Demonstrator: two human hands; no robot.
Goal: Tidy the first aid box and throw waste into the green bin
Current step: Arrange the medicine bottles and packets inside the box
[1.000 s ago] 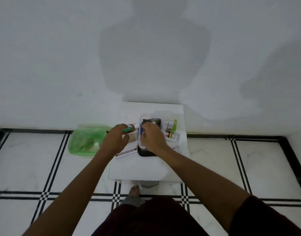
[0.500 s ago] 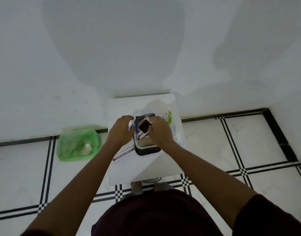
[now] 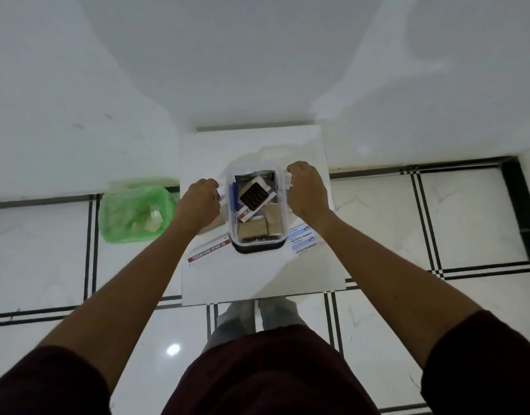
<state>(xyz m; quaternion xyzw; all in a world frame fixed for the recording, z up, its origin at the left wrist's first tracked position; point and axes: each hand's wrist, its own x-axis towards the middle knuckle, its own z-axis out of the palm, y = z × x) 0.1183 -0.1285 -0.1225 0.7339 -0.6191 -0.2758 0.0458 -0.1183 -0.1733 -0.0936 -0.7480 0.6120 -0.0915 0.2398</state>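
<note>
The first aid box (image 3: 283, 235), clear with a dark base, stands on the small white table (image 3: 257, 277). Inside it lie a dark blister pack (image 3: 254, 195), brown bandage rolls (image 3: 253, 229) and a blue item along the left wall. My left hand (image 3: 198, 203) is curled against the box's left side, and a small white tube end shows at its fingers. My right hand (image 3: 305, 191) is closed at the box's right rim with a small white printed packet at its fingertips. The green bin (image 3: 132, 214), holding pale scraps, sits on the floor left of the table.
A long ointment carton (image 3: 210, 254) lies on the table below my left wrist. Antiseptic bandage packets (image 3: 304, 239) lie right of the box. The table stands against a white wall. My feet are under its near edge on the tiled floor.
My right hand left the blister pack in the box and moved to the box's right rim. My left hand slid to the box's left side. The camera tilted further down.
</note>
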